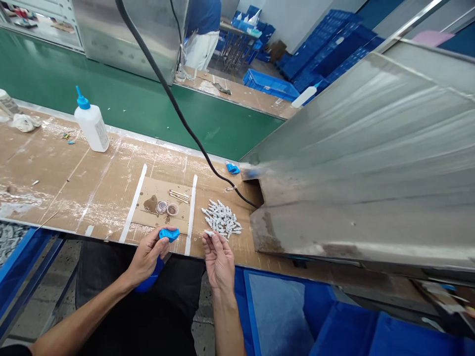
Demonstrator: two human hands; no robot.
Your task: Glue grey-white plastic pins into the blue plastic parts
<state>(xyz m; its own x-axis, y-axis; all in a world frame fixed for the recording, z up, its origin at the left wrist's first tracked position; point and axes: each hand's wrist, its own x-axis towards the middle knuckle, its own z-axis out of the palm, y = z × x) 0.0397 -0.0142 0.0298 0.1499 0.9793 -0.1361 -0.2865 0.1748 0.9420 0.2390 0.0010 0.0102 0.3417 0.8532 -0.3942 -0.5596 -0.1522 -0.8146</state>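
Note:
Between the thumb and fingers of my left hand (148,254) is a small blue plastic part (169,234), held over the table's front edge. My right hand (219,259) pinches a small grey-white piece (210,233) at its fingertips. That piece looks like those in the pile of small grey-white pieces (222,217) just beyond this hand. Left of the pile, a cardboard sheet (148,220) lies between two white tape strips. On it rest two small round cups (166,208), several thin sticks (178,196) and a dark wet stain.
A white bottle with a blue nozzle (92,126) stands at the back left. A black cable (185,123) hangs across the workspace. The large metal housing (352,173) bounds the right side. Blue bins (282,311) sit below right. Beyond the green belt (141,109) stands another person (202,34).

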